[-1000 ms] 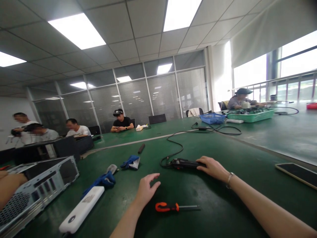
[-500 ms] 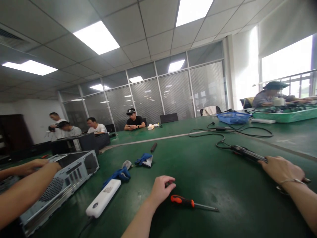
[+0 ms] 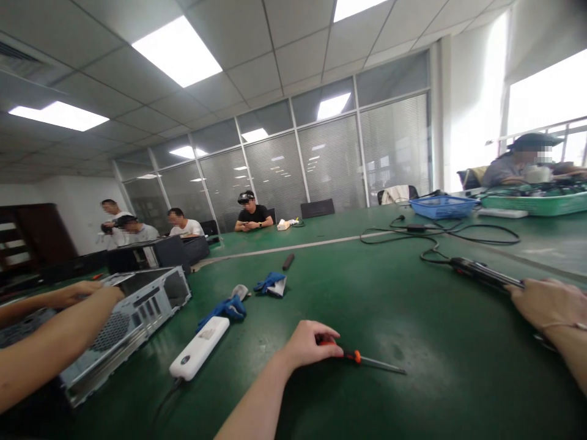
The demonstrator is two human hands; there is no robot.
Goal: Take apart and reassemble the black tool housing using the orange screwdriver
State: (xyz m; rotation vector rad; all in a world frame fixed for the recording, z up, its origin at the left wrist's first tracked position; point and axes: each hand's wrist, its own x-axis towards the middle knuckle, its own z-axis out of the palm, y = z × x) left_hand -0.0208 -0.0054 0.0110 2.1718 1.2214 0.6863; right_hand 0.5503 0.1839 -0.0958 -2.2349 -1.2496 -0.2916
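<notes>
Head view: left hand [image 3: 308,346], fingers curled closed round the handle of the orange-black screwdriver [image 3: 358,356] at 5 o'clock, right hand [image 3: 545,305] wrapping the corded black tool [image 3: 481,271] between 3 and 4; I'd seat the handle firmly before lifting.

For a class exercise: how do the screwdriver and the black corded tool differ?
The screwdriver has a partly orange handle and metal shaft; the corded tool is mostly black.
A cable joins the corded tool; none shows on the screwdriver.
The left hand is on the screwdriver, the right hand on the corded tool.
Both are long.
</notes>
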